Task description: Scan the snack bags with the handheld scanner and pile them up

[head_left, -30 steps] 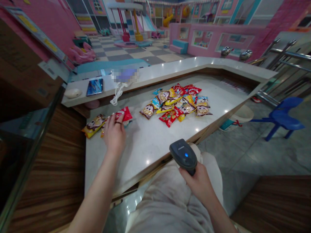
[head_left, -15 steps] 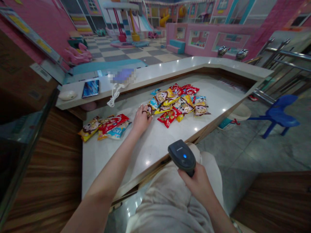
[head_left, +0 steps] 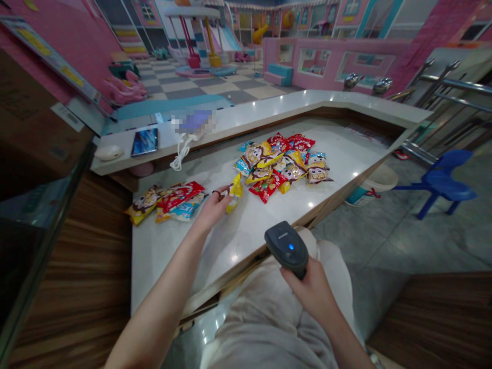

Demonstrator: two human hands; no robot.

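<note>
Between the two heaps on the counter, my left hand (head_left: 215, 206) is closed on a yellow snack bag (head_left: 235, 193); the fingers hide part of it. Behind and to the right lies a larger heap of snack bags (head_left: 291, 166) in yellow, red and blue. A smaller heap of snack bags (head_left: 179, 197) lies to the left of that hand. My right hand (head_left: 309, 284) grips the handle of a dark grey barcode scanner (head_left: 286, 246), held over my lap near the counter's front edge, with a blue light glowing on its top.
A raised white ledge (head_left: 265, 108) runs along the back of the counter. On it are a phone (head_left: 144, 142), a white mouse (head_left: 109, 152) and a blurred-out object with a white cable (head_left: 180, 156). At the right stand a blue chair (head_left: 446, 177) and a white bucket (head_left: 371, 184).
My left hand has taken a yellow snack bag from the near left side of the larger heap and moved it left and nearer me. The scanner has hardly moved.
</note>
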